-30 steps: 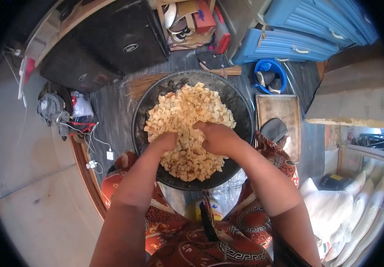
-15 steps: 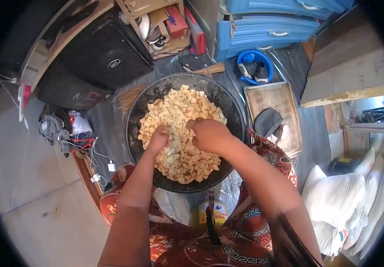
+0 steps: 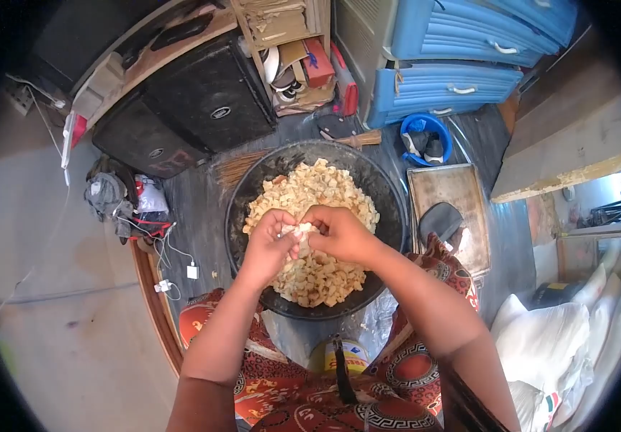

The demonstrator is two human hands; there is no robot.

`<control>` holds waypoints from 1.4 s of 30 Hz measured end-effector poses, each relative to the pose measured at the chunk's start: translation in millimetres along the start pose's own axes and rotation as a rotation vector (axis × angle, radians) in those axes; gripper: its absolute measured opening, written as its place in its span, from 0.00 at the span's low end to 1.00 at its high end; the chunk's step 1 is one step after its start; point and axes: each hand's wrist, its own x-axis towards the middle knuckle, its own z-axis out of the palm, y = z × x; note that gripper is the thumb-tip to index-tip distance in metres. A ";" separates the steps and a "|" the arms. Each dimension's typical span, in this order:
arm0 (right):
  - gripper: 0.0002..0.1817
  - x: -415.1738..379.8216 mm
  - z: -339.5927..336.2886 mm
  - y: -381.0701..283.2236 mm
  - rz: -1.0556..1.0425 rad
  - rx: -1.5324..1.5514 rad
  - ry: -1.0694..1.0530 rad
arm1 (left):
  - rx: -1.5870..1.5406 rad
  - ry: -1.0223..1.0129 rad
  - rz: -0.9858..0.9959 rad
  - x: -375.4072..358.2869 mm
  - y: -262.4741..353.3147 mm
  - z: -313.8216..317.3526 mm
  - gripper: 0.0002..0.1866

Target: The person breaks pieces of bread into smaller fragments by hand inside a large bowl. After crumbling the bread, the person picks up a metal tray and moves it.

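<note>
Above a wide dark pan, two bare hands are pinching one pale lump between them.

Just over the heap, the left hand [image 3: 271, 245] and the right hand [image 3: 339, 234] are meeting, their fingers [image 3: 290, 237] narrowed around a small whitish lump [image 3: 299, 230] that is sitting between the fingertips of both hands. Below the fingers, the pan [image 3: 389, 198] is holding a mound of tan cubes [image 3: 317, 201], too many to count. The cubes are looking light, dry and crumbly, so a loose cupped scoop from the heap's edge would likely suit them; the lump is looking soft and sticky, best taken by its sides. Beyond the fingers, on the floor, one broom [image 3: 253, 164], one blue bucket [image 3: 425, 137] and, to the right, one flat tray [image 3: 454, 194] are lying near the pan.
</note>
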 end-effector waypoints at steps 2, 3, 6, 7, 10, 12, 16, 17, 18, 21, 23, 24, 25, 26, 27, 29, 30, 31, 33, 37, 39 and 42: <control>0.08 3.3 -6.4 3.9 -0.006 0.052 -0.021 | -0.073 -0.081 -0.075 9.3 7.6 -5.1 0.08; 0.07 6.2 -8.7 6.6 -0.019 0.112 -0.044 | -0.138 -0.157 -0.150 13.6 12.9 -9.1 0.08; 0.08 11.1 -9.3 11.7 -0.001 0.138 -0.081 | -0.099 -0.343 -0.207 25.0 25.1 -22.3 0.09; 0.08 11.1 -10.0 9.3 0.006 0.078 -0.083 | -0.007 -0.432 -0.232 28.0 25.6 -26.3 0.09; 0.09 12.5 -18.5 1.0 -0.108 -0.484 0.102 | 0.294 -0.467 -0.252 33.5 24.4 -32.5 0.07; 0.10 17.3 -21.5 5.1 -0.001 -0.305 0.127 | 0.704 -0.423 -0.110 34.9 15.7 -32.4 0.11; 0.09 19.0 -16.4 10.5 -0.023 -0.223 0.132 | 0.775 -0.216 0.290 31.9 3.5 -21.7 0.14; 0.09 19.3 -13.0 12.2 -0.151 -0.312 0.141 | 0.562 -0.197 0.179 31.9 4.4 -15.8 0.14; 0.09 19.6 -8.2 9.9 -0.147 -0.312 0.138 | 0.348 -0.178 0.069 30.9 7.0 -12.8 0.13; 0.07 20.3 -0.1 3.9 0.013 0.051 0.213 | 0.419 -0.116 0.046 29.3 12.9 -13.9 0.10; 0.07 20.4 -3.0 7.0 0.066 0.087 0.130 | 0.356 -0.115 0.014 30.3 13.8 -16.0 0.09; 0.07 20.5 -4.2 5.4 0.067 0.084 0.131 | 0.298 -0.114 -0.014 30.9 15.0 -17.5 0.08; 0.07 20.7 -5.5 2.1 0.051 0.114 0.110 | 0.295 -0.114 -0.012 30.4 17.1 -19.1 0.08; 0.08 21.1 -6.6 -0.4 0.035 0.144 0.090 | 0.190 -0.125 -0.012 29.7 19.7 -20.8 0.07; 0.08 22.2 -7.4 -1.6 0.036 0.141 0.091 | 0.084 -0.138 -0.013 29.4 21.4 -21.6 0.06; 0.07 24.5 -6.9 -3.9 -0.021 0.270 0.091 | 0.041 -0.133 0.013 28.1 22.7 -21.7 0.05; 0.07 25.5 -6.2 -6.4 -0.021 0.267 0.092 | 0.001 -0.122 0.041 28.3 23.0 -22.1 0.05; 0.07 26.4 -5.2 -9.4 -0.001 0.312 0.100 | -0.001 -0.123 0.042 28.9 22.8 -22.7 0.05; 0.07 27.8 -4.7 -6.4 0.023 0.358 0.107 | -0.082 -0.057 0.059 29.0 24.6 -23.4 0.05; 0.06 32.2 -13.8 8.5 0.009 0.278 0.286 | -0.281 0.163 0.150 30.9 46.3 -43.6 0.05; 0.04 33.5 -18.7 11.9 0.043 0.252 0.274 | 0.190 0.177 0.222 32.2 45.6 -63.1 0.08; 0.05 34.1 -19.3 14.1 0.183 0.062 0.202 | 0.739 0.124 0.254 26.9 41.2 -71.4 0.13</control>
